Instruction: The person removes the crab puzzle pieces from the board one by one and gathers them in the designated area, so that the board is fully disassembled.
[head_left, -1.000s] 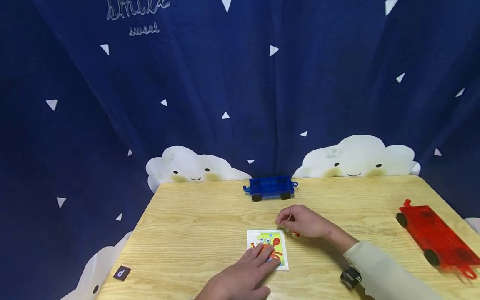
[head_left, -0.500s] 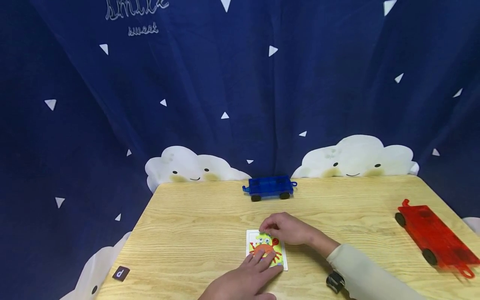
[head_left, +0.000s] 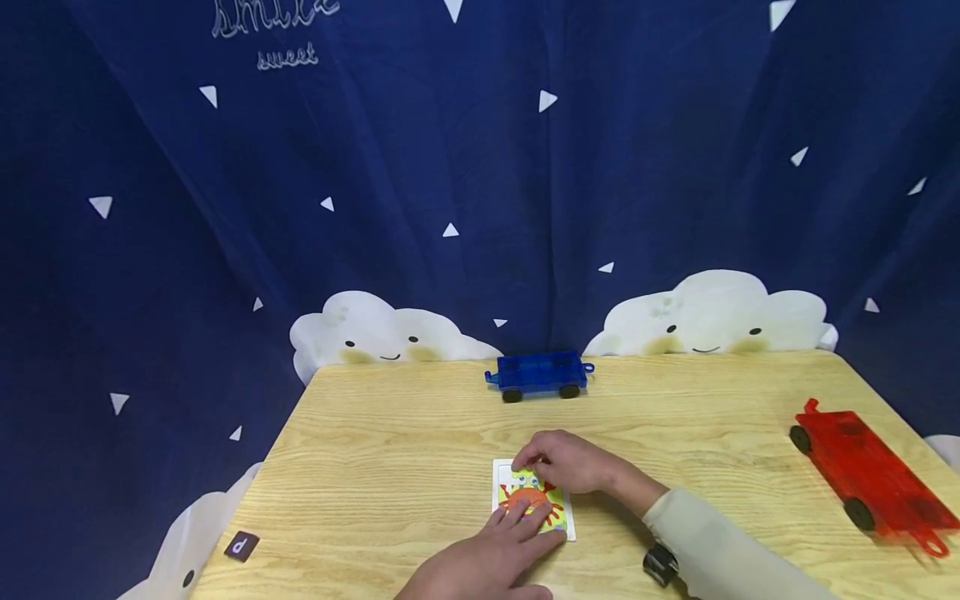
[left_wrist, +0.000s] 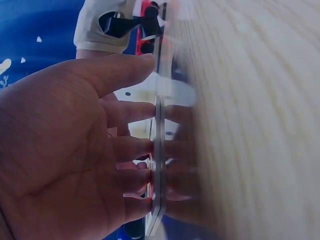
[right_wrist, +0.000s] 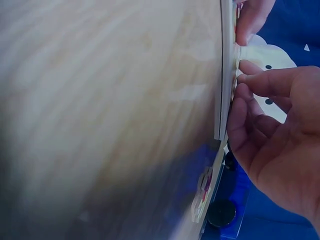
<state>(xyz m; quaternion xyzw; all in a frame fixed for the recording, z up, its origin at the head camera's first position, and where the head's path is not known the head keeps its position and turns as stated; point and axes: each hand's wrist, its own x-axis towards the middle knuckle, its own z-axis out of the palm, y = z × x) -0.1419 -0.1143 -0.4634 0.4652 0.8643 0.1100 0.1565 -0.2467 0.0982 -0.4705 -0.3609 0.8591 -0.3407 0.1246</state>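
A small square crab puzzle (head_left: 533, 493) in a white frame lies on the table, its upper left corner showing bare white. My left hand (head_left: 483, 554) rests on its lower half with fingers spread out and straight; in the left wrist view the fingertips (left_wrist: 145, 146) press on its face. At the top edge, my right hand (head_left: 572, 462) pinches a yellow puzzle piece between thumb and curled fingers, the piece mostly hidden by them. The right wrist view shows that hand's fingertips (right_wrist: 242, 90) right at the puzzle's surface.
A loose puzzle piece (right_wrist: 202, 194) lies on the table beside the frame. Behind stands a blue wheeled toy wagon (head_left: 540, 373), with a red one (head_left: 873, 475) at the right. A dark letter tile (head_left: 242, 547) lies at the left edge. A blue curtain (head_left: 420, 167) hangs behind the table.
My right hand has moved left from the table beside the puzzle to its top edge, then shifted slightly further left. My left hand has stayed on the puzzle, its fingers shifting a little.
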